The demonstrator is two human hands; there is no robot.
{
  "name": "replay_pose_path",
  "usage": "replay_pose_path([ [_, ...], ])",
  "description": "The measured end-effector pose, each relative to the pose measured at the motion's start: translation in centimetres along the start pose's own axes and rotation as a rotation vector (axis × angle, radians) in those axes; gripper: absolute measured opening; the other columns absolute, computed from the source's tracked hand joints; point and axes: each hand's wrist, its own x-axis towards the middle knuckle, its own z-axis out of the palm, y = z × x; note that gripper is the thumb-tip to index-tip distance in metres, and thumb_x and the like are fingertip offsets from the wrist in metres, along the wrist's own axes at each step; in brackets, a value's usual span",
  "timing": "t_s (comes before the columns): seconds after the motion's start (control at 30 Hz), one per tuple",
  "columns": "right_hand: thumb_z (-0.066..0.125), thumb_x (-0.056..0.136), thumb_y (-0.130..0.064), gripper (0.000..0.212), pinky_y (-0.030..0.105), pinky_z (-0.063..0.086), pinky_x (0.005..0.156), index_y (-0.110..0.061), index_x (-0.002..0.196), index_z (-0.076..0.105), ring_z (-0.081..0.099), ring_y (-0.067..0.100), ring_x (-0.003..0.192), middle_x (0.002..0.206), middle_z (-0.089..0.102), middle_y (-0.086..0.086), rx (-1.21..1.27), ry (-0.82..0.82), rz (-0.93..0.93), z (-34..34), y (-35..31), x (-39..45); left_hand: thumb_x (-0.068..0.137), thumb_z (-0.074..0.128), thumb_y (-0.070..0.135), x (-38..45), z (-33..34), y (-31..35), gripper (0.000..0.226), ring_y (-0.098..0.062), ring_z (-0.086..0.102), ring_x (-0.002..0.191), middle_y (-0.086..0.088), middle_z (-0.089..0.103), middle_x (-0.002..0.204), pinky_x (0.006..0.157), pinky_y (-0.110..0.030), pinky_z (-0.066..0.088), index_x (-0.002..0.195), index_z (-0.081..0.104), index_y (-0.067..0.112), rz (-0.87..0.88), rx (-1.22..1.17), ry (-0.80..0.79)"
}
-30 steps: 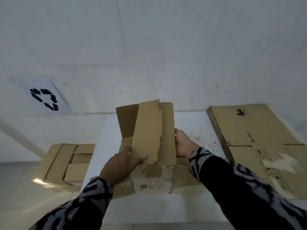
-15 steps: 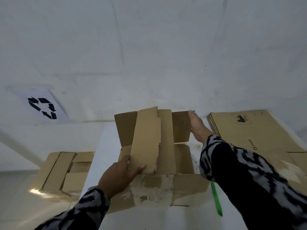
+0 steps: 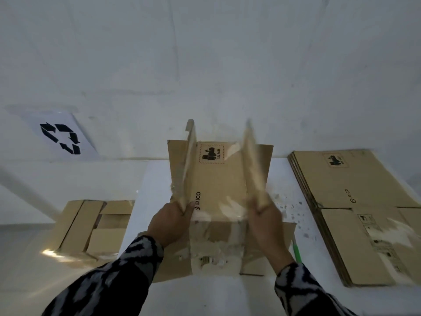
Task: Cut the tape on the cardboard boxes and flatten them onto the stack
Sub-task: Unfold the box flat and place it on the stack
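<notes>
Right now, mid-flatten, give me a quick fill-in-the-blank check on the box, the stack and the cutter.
1. The left hand grips one flap of the cardboard box, and the right hand grips ____.
2. The flattened stack lies to the ____ of the box.
3. The brand printed on the box reads ____.
4. The tool lying by the right wrist is ____ in colour.

Missing: another flap; right; PICO; green

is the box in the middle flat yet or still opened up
Not flat yet. The box lies spread on the table, but the left hand and right hand each grip a side panel standing up on edge.
</notes>
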Motion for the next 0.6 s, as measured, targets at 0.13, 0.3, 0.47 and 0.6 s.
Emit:
replay_pose_path([
  [0.13,0.073,0.085,-0.046,0.061,0.020,0.048,0.076,-0.007,0.127,0.052,0.059,0.024,0.101,0.116,0.061,0.009,0.023,0.235,0.109,-1.0,1.1,2.4,0.070,0.036,0.094,0.8,-1.7,-0.8,0.084,-0.018,0.064,0.081,0.002,0.068,0.090,0.070,-0.029,0.049,0.095,0.066,0.020,-0.116,0.158,0.023],
  [0.3,0.079,0.075,-0.053,0.101,0.047,0.040,0.102,-0.009,0.149,0.026,0.035,0.032,0.134,0.147,0.034,0.015,-0.007,0.422,0.181,-2.3,2.9,4.6,0.055,0.044,0.100,2.2,-3.2,-4.7,0.131,-0.037,0.050,0.122,-0.019,0.047,0.140,0.102,-0.048,0.041,0.140,0.035,0.001,-0.411,0.066,0.126],
  [0.47,0.069,0.083,-0.051,0.091,0.044,0.042,0.104,-0.008,0.151,0.025,0.041,0.037,0.132,0.148,0.031,0.018,-0.300,-0.126,0.497,0.4,9.9,0.8,0.088,0.063,0.054,0.8,4.0,-9.7,0.089,-0.044,0.038,0.133,-0.024,0.026,0.150,0.110,-0.052,0.034,0.149,0.015,0.010,-0.498,-0.203,-0.105],
  [0.6,0.069,0.079,-0.060,0.094,0.045,0.038,0.104,-0.008,0.146,0.027,0.036,0.037,0.131,0.144,0.032,0.016,-0.469,-0.183,0.638,2.5,12.9,-1.1,0.092,0.058,0.051,-0.5,8.6,-11.1,0.078,-0.041,0.042,0.130,-0.022,0.038,0.144,0.108,-0.045,0.036,0.144,0.025,0.004,-0.524,-0.060,-0.255],
])
